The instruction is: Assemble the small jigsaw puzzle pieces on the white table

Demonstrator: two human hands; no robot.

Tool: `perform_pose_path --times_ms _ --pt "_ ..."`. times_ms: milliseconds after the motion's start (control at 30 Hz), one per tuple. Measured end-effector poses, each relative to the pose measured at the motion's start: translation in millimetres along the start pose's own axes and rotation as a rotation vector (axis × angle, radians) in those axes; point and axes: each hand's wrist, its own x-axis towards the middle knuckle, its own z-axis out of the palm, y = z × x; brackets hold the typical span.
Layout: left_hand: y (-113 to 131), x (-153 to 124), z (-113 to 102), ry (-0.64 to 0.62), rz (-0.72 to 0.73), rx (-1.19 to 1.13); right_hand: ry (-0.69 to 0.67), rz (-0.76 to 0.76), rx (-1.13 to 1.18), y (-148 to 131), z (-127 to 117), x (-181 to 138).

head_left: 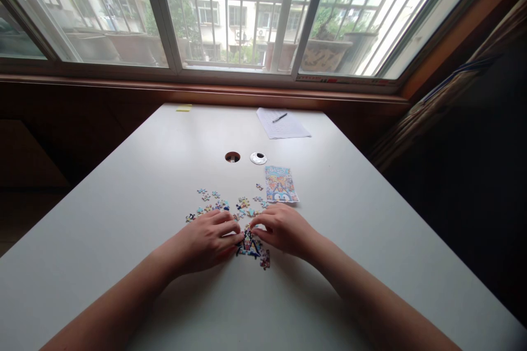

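A partly joined jigsaw puzzle [248, 248] with dark blue lines lies flat on the white table, between my two hands. My left hand [214, 236] rests at its left side, fingers stretched out and slightly bent, the fingertips touching its edge. From the right, my right hand [280, 226] reaches the puzzle's upper edge with thumb and forefinger pinched round what looks like a small puzzle piece, mostly hidden by the fingers. Loose puzzle pieces [244, 202] are scattered beyond both hands, some partly covered by my left hand.
A colourful printed picture sheet [281, 184] lies beyond my right hand. Farther back are a round cable hole [233, 157], its silver cover [258, 158], and white paper [282, 127] with a pen [280, 118]. Yellow tape [184, 108] marks the table's far edge, below a barred window.
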Motion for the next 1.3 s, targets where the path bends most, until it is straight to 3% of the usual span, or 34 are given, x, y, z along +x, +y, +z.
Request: perform_pose_path --times_ms 400,833,1300 --pt "-0.1 -0.3 1.5 -0.001 -0.018 -0.061 0.023 0.029 -0.049 19.2 -2.1 -4.6" --pt "-1.5 -0.4 3.5 0.007 -0.007 -0.063 0.022 -0.192 -0.018 8.8 -7.4 -4.9" --pt "-0.8 -0.3 4.8 0.011 -0.014 -0.045 -0.035 -0.186 -0.008 6.5 -9.6 -7.4"
